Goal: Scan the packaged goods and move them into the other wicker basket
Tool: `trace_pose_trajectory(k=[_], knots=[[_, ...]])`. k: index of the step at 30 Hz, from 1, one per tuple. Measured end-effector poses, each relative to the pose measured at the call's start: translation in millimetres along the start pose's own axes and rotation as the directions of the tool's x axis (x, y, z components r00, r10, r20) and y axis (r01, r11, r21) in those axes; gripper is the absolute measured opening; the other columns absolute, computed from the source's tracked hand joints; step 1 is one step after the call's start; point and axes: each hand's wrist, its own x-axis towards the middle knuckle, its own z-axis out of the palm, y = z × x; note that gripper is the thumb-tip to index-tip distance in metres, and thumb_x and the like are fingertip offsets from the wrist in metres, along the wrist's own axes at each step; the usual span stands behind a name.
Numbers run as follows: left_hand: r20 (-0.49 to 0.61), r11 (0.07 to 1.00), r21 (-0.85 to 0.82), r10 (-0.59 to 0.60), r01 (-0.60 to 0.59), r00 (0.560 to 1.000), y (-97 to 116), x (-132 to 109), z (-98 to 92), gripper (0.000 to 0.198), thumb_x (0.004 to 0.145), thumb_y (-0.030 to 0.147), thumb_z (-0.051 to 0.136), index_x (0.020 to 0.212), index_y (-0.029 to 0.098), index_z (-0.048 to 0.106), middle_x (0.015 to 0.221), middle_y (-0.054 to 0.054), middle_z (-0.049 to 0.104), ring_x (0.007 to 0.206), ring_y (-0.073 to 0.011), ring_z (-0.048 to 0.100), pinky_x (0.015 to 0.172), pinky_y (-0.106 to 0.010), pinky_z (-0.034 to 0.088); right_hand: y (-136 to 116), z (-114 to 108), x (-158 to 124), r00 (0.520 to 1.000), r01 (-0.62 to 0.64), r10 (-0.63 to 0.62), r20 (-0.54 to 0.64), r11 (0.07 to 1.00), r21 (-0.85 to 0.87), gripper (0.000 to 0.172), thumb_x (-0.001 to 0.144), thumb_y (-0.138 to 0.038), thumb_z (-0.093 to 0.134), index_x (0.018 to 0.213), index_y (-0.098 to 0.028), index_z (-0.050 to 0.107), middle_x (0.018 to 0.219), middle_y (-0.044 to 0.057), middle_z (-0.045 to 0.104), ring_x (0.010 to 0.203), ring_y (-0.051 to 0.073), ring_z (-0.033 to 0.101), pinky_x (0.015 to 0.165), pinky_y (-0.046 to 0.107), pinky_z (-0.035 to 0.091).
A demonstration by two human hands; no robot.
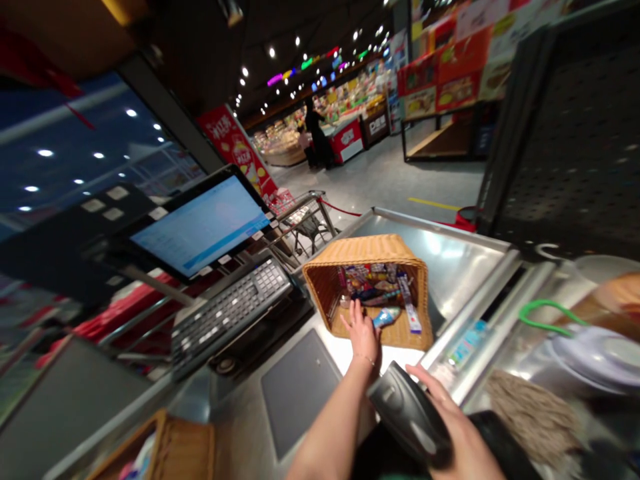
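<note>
A wicker basket [373, 248] lies tipped on its side on the metal counter, its mouth facing me. Several small wrapped packets lie inside, among them a blue packet [387, 316] and a long white-and-blue stick packet [411, 308]. My left hand [364, 333] is at the basket's mouth, palm down, fingers outstretched just left of the blue packet. Whether the fingertips touch anything inside is unclear. In front of the basket, my right hand [465, 430] is wrapped round a black handheld barcode scanner [410, 413], its head pointing up and left.
A monitor [203, 223] and a keyboard [233, 313] stand at the left. A grey pad [301, 390] lies on the counter. Another wicker basket [187, 447] is at the lower left. A brown cloth [533, 413] and a lidded container with a green loop [595, 357] sit at the right.
</note>
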Motion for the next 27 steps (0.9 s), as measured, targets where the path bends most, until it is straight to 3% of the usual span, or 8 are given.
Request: trace_pose_trajectory(k=[5,14,27], knots=[[-0.028,1.000,0.019,-0.021,0.022,0.999,-13.4,-12.5,-9.7,0.016,0.079,0.024,0.059,0.091,0.014,0.065,0.153,-0.016,0.030,0.143,-0.0332,0.022,0.111,-0.067,0.019,4.2,7.9,1.1,1.000,-0.016,0.016,0.008,1.000,-0.012,0.051,0.076,-0.018,0.050,0.126,-0.018,0.060,0.141,0.014,0.053,0.132,0.023,0.049,0.106,0.036,0.044],[-0.093,0.998,0.021,-0.061,0.064,0.994,-40.6,-30.9,-21.3,0.019,0.082,0.023,0.054,0.095,0.015,0.064,0.152,-0.016,0.032,0.144,-0.0327,0.021,0.111,-0.065,0.022,10.6,26.6,-1.2,0.996,0.064,-0.062,-0.059,0.997,0.039,0.049,0.072,-0.015,0.046,0.117,-0.012,0.064,0.136,0.018,0.056,0.129,0.026,0.051,0.105,0.040,0.044],[-0.192,0.983,-0.014,-0.181,0.182,0.964,-61.6,-60.3,-41.2,0.019,0.084,0.024,0.050,0.093,0.018,0.065,0.152,-0.013,0.033,0.143,-0.0323,0.021,0.110,-0.065,0.021,-2.5,20.8,0.0,0.990,0.141,-0.140,0.014,0.986,-0.086,0.047,0.080,-0.024,0.044,0.119,-0.009,0.064,0.133,0.023,0.056,0.129,0.030,0.051,0.103,0.044,0.046]])
